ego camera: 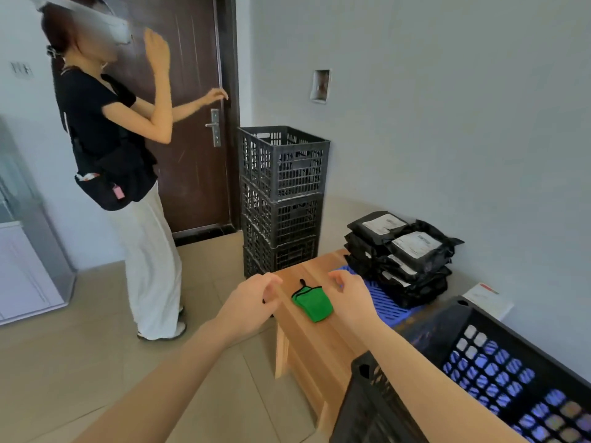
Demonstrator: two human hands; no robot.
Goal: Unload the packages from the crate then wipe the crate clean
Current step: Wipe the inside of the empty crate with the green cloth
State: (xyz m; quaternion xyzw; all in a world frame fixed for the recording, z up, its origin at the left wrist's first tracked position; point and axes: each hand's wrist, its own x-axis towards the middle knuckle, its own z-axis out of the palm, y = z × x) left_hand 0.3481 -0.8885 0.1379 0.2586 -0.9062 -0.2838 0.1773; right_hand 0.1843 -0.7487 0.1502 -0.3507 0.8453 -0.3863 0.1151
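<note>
Between the two grips, on the wooden counter (pixel 307 343), lies a folded green cloth (pixel 312 302) with black edging; its long axis runs from the far-left corner, where a black loop projects, toward the near right. Left hand (pixel 252 303) hovers just left of the cloth at the counter's edge, fingers curled loosely with nothing held. Right hand (pixel 350 298) hovers just right of the cloth, fingers partly open, likewise holding nothing. Beyond the right grip, black mailer packages (pixel 399 251) are stacked on a blue slatted tray (pixel 388 303), their long axes roughly parallel to the wall; white shipping labels face upward, print too blurred to read. Nearer than the right grip, under the forearm, sits the black lattice crate (pixel 479 366), open side up, no packages visible within it. Farther away, a stack of black crates (pixel 283 199) stands beside a dark door (pixel 192 123), where a second person (pixel 112 148) stands. A white card (pixel 487 298) leans against the wall.
</note>
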